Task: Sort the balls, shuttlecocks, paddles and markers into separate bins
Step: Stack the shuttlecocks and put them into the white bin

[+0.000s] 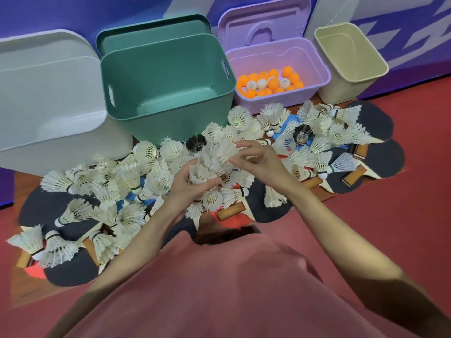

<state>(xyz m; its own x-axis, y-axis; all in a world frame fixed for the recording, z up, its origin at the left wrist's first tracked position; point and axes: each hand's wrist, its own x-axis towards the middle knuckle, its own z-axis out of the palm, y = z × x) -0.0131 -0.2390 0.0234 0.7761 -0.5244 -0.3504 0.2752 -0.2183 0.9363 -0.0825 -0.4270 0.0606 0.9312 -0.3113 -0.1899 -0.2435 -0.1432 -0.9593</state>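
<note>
A wide heap of white feather shuttlecocks [127, 176] covers the red floor, lying over black and red paddles [373, 123]. Above the middle of the heap my left hand [192, 189] grips a nested bunch of shuttlecocks [212, 162] from below. My right hand [258, 159] pinches the top of the same bunch with curled fingers. Orange and white balls [271, 82] lie in the purple bin [314, 69]. No markers can be seen.
Along the blue wall stand a white bin [48, 98], an empty green bin [166, 76], the purple bin with its lid [263, 23] leaning behind it, and an empty beige bin [351, 57]. Bare red floor [402, 215] lies to the right.
</note>
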